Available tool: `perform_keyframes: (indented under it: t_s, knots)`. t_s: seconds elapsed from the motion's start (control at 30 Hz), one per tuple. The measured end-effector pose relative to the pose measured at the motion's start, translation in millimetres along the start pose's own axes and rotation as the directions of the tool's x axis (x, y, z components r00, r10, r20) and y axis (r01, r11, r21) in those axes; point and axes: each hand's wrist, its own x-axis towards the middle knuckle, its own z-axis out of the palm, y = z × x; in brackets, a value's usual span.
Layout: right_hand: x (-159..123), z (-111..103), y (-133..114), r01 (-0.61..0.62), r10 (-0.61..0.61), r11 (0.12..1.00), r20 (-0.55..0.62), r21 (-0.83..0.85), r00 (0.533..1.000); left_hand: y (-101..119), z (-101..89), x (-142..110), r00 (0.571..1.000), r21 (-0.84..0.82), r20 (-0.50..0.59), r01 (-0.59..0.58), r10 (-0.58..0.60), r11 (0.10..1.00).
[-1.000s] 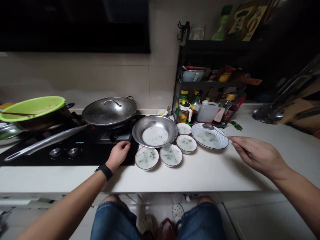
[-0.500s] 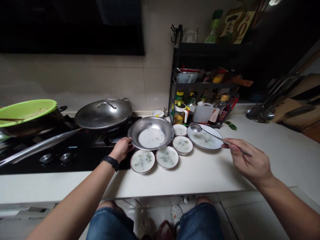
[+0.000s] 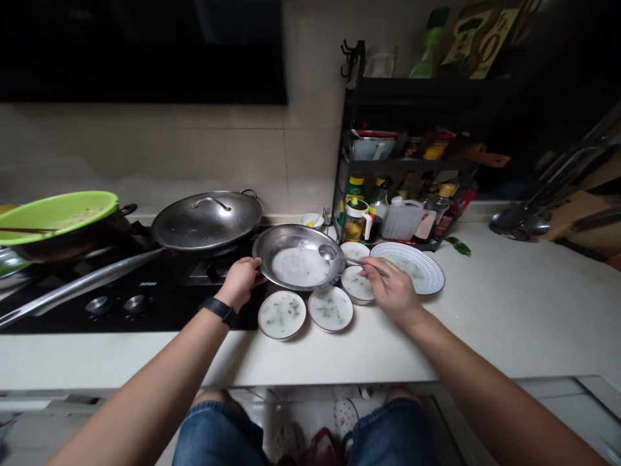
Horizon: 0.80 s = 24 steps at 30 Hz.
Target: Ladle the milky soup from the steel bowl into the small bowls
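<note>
A metal basin holds milky liquid with green bits. My left hand grips its left rim, fingers closed. My right hand is closed round the handle of a metal spoon, whose round bowl hangs over the basin's right side. Two small bowls of the same liquid, a left one and a right one, stand in front of the basin. A third bowl is partly behind my right hand, and a fourth small one sits farther back. A patterned plate with liquid lies beyond my right hand.
A lidded wok with a long handle sits on the black stove. Left of it, a green basin rests over a dark pot. Behind the plate stands a rack of bottles. Ladles lie at the right back.
My left hand has taken hold of the basin's rim. My right hand has moved left, carrying the spoon from over the plate to over the basin.
</note>
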Motion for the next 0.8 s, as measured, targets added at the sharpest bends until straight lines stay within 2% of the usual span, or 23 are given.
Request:
perform_keyframes:
  t_s: [0.1, 0.2, 0.27, 0.3, 0.37, 0.43, 0.47, 0.63, 0.8]
  knots:
    - [15, 24, 11, -0.067, 0.066, 0.998, 0.043, 0.019, 0.997, 0, 1.5, -1, 1.0, 0.005, 0.004, -0.003, 0.003, 1.0]
    - [27, 39, 20, -0.126, 0.125, 0.992, 0.062, 0.024, 0.99, -1, 3.3, -1, 1.0, -0.001, 0.014, -0.01, 0.01, 1.0]
    - [32, 45, 26, -0.231, 0.229, 0.971, 0.045, 0.065, 0.972, -2, 4.7, -2, 1.0, -0.006, 0.011, -0.007, 0.007, 1.0]
    - [34, 47, 28, -0.331, 0.33, 0.935, 0.03, 0.127, 0.944, -2, 5.3, -2, 1.0, -0.009, 0.007, -0.005, 0.005, 1.0]
    - [37, 51, 33, -0.546, 0.569, 0.78, 0.018, 0.306, 0.822, -3, 6.5, -3, 1.0, -0.013, -0.001, -0.003, 0.003, 1.0]
    - [39, 52, 37, -0.663, 0.728, 0.596, 0.043, 0.454, 0.684, -2, 7.5, -5, 1.0, -0.013, -0.009, -0.003, 0.003, 1.0]
    - [40, 53, 39, -0.684, 0.767, 0.535, 0.055, 0.496, 0.639, -2, 7.9, -6, 1.0, -0.014, -0.011, -0.004, 0.003, 1.0]
    - [43, 45, 39, -0.711, 0.833, 0.403, 0.089, 0.577, 0.545, -1, 10.2, -13, 1.0, -0.029, -0.028, -0.007, 0.006, 1.0]
    - [49, 23, 28, -0.704, 0.86, 0.35, 0.085, 0.618, 0.503, -2, 13.0, -17, 0.998, -0.016, -0.059, -0.003, 0.002, 1.0]
